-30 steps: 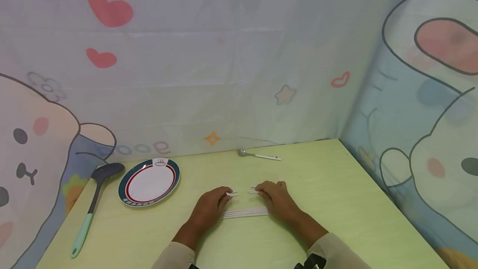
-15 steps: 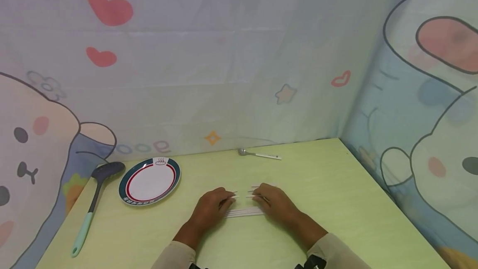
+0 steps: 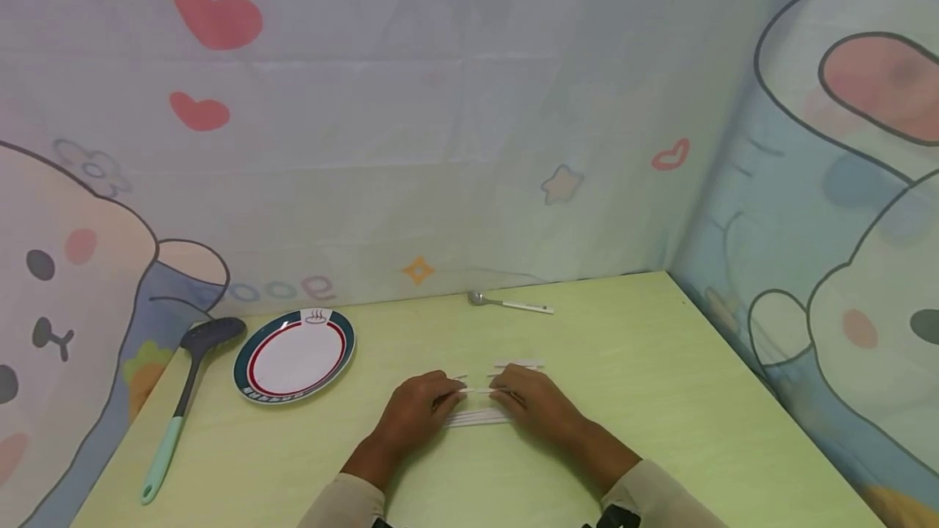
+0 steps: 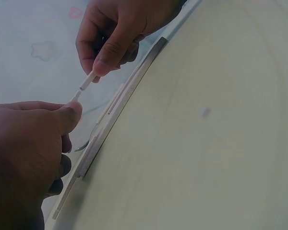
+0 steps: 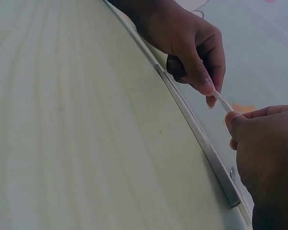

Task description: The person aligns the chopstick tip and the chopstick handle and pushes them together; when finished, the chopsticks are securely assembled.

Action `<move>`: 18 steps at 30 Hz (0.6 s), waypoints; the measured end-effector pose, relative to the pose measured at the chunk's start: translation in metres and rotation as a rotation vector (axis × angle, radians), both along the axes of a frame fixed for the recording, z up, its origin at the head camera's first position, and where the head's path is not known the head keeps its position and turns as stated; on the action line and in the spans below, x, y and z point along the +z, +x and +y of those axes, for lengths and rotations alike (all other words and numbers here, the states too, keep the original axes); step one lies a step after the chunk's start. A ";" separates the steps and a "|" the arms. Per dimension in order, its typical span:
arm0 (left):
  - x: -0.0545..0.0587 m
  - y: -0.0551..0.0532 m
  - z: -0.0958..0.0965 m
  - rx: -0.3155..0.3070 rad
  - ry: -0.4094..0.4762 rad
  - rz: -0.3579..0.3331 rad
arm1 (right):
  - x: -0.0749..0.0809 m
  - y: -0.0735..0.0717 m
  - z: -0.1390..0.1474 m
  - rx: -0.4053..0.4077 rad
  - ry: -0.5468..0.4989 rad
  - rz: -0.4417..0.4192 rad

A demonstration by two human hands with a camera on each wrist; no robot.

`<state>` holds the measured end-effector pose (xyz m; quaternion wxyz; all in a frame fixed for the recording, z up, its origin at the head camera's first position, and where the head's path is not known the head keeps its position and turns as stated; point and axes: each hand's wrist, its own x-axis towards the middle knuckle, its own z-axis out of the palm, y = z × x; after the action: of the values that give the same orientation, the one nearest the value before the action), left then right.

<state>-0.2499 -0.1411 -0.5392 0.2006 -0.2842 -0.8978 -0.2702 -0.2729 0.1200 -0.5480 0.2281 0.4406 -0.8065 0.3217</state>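
Between the two hands runs a thin white stick (image 3: 478, 390), held level above the table. My left hand (image 3: 418, 412) pinches one end with thumb and forefinger; my right hand (image 3: 541, 406) pinches the other. In the left wrist view the stick (image 4: 85, 82) appears as two pieces, tip to tip, with a greyish mark where they meet; whether they are joined I cannot tell. Nearer the person, several long white strips (image 3: 477, 417) lie side by side, their ends hidden by the hands. Short white sticks (image 3: 460, 376) and a white strip (image 3: 522, 363) lie beyond the hands.
A rimmed plate (image 3: 339, 365) and a dark ladle (image 3: 192, 373) with a mint handle lie on the left of the table (image 3: 697, 398). Near the back edge lies a small spoon (image 3: 513, 305). A printed cloth (image 3: 440, 121) hangs behind.
The gap between the white pieces in the two hands has closed, and they now form one line. Both hands shifted slightly toward the person, uncovering the strip beyond the right hand.
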 end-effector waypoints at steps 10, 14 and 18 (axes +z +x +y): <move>0.000 0.000 0.001 -0.022 -0.013 0.037 | 0.000 0.001 0.000 -0.015 0.022 -0.028; 0.000 0.000 0.001 -0.027 -0.013 0.037 | 0.001 0.002 0.000 -0.021 0.033 -0.040; 0.001 0.000 0.002 -0.040 -0.007 0.035 | 0.002 0.002 -0.001 -0.021 0.037 -0.040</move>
<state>-0.2498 -0.1389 -0.5377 0.2098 -0.3076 -0.8892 -0.2660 -0.2705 0.1191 -0.5459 0.2068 0.4298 -0.8213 0.3131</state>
